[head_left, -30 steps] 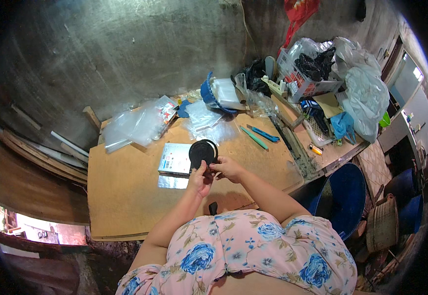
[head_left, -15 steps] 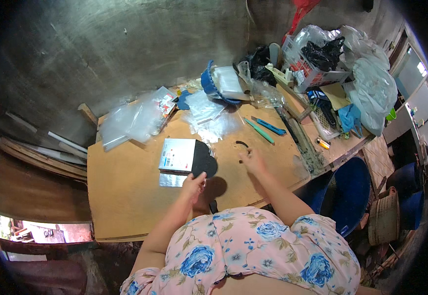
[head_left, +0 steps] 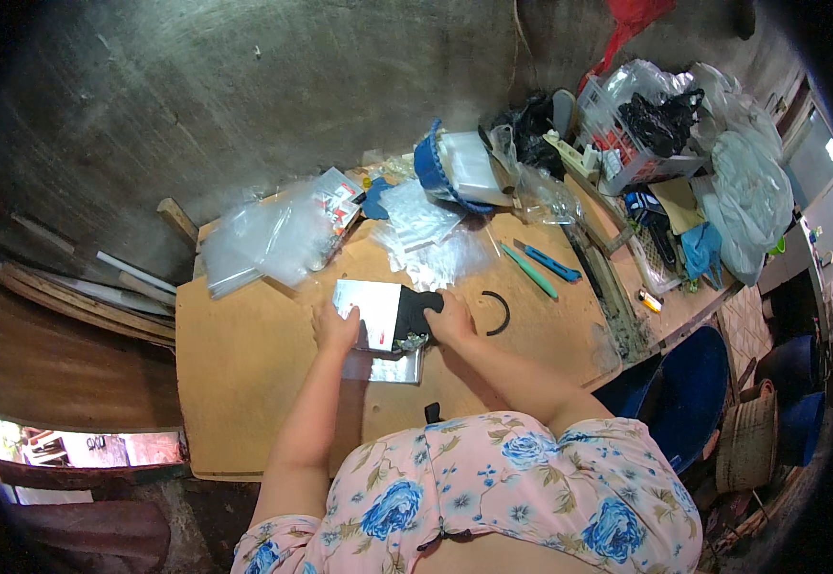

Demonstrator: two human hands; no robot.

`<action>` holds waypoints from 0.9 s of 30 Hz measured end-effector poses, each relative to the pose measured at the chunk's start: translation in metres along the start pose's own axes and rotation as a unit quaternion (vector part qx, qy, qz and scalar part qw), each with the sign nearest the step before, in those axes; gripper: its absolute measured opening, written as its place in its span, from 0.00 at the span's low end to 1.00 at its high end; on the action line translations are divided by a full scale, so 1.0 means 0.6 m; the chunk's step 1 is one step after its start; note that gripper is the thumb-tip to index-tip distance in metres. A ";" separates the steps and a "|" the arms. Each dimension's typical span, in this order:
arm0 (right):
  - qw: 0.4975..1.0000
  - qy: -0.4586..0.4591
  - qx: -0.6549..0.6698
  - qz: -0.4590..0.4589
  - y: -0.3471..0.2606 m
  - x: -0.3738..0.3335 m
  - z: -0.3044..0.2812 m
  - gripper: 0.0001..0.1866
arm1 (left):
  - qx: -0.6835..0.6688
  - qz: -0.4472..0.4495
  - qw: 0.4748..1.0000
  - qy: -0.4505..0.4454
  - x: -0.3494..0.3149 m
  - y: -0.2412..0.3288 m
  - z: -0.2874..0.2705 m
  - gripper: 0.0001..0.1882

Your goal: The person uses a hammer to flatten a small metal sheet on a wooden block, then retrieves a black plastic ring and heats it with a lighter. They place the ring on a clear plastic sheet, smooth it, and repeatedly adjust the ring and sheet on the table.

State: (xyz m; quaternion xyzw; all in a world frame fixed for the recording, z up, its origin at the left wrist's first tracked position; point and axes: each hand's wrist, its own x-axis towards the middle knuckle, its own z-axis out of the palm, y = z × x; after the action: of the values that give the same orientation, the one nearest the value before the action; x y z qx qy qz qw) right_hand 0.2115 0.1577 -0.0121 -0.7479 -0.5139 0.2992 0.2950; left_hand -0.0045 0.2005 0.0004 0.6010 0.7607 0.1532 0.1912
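Both of my hands are on a packet made of a white printed card (head_left: 367, 311) and a black rounded flat piece (head_left: 418, 311). My left hand (head_left: 337, 328) grips the card's left edge, thumb on top. My right hand (head_left: 452, 321) is closed on the right end of the black piece, its thumb over the edge. Clear crinkled plastic shows at the piece's lower edge. Beneath the packet, partly hidden, lies a clear plastic sleeve (head_left: 395, 368). Just right of my right hand, a black curved strip (head_left: 505, 311) rests on the wooden table (head_left: 254, 383).
A green tool (head_left: 531, 272) and a blue cutter (head_left: 552, 261) lie to the right. Farther back are clear plastic bags (head_left: 273, 234), a blue basket (head_left: 428, 167) and a white crate (head_left: 617, 143) piled with bags. An orange lighter (head_left: 649, 300) sits near the right edge.
My right hand has let go of the black curved strip and moved left onto the black piece. My left hand has shifted from the piece's lower edge to the card's left edge.
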 end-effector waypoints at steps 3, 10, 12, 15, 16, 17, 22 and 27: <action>0.999 -0.037 0.021 0.031 0.006 0.005 0.026 0.30 | 0.041 0.002 0.999 0.010 0.005 0.006 0.013 0.31; 0.995 -0.003 0.092 0.031 -0.007 0.022 0.077 0.33 | -0.159 -0.024 0.985 -0.061 0.052 -0.055 0.080 0.30; 0.992 0.042 0.117 -0.002 -0.015 0.030 0.072 0.32 | -0.230 -0.053 0.971 -0.045 0.058 -0.067 0.095 0.30; 0.979 0.090 0.171 -0.062 -0.042 0.046 0.039 0.26 | -0.371 -0.070 0.925 -0.025 0.031 -0.008 0.047 0.27; 0.975 0.110 0.163 -0.103 -0.063 0.050 0.022 0.25 | -0.472 -0.098 0.875 -0.046 0.021 0.014 0.022 0.22; 0.969 0.131 0.155 -0.143 -0.086 0.051 0.004 0.23 | -0.529 -0.085 0.842 -0.061 0.025 0.011 0.023 0.22; 0.917 0.083 0.165 -0.353 -0.196 0.047 -0.083 0.12 | -0.748 -0.044 0.651 -0.125 0.035 0.010 0.053 0.28; 0.915 0.029 -0.003 -0.403 -0.218 0.057 -0.113 0.14 | -0.845 -0.075 0.465 -0.252 0.001 0.049 0.030 0.33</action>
State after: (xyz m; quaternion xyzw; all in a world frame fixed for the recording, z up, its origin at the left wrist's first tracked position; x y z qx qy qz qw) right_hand 0.1953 0.2198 0.1247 -0.4862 -0.7641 0.1314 0.4032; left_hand 0.0292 0.2076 -0.0017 0.0993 0.2211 0.5484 0.8003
